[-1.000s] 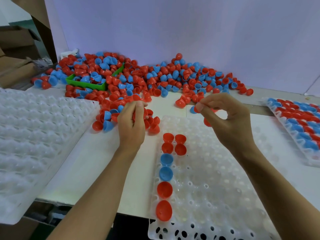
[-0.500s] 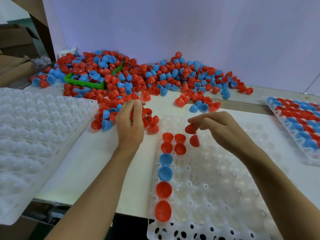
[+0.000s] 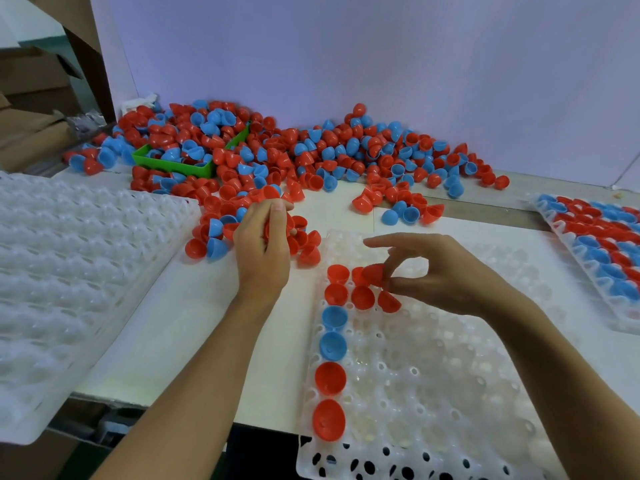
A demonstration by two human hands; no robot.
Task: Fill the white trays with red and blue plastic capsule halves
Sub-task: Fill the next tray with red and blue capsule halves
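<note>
A white tray (image 3: 433, 386) with round sockets lies in front of me. Its left column holds red and blue capsule halves (image 3: 330, 377), and a few more red ones sit in its far rows. My right hand (image 3: 440, 271) pinches a red capsule half (image 3: 373, 274) just above the tray's far left part, forefinger stretched out. My left hand (image 3: 263, 247) grips several red halves at the near edge of the big loose pile (image 3: 277, 157) of red and blue halves.
A stack of bare white trays (image 3: 69, 265) lies at the left. A filled tray (image 3: 599, 244) sits at the right edge. A green bin (image 3: 173, 164) is half buried in the pile. A pale wall stands behind.
My right hand came down from the pile to the tray's far rows with a red half. One more red half now lies in the tray. My left hand stayed put.
</note>
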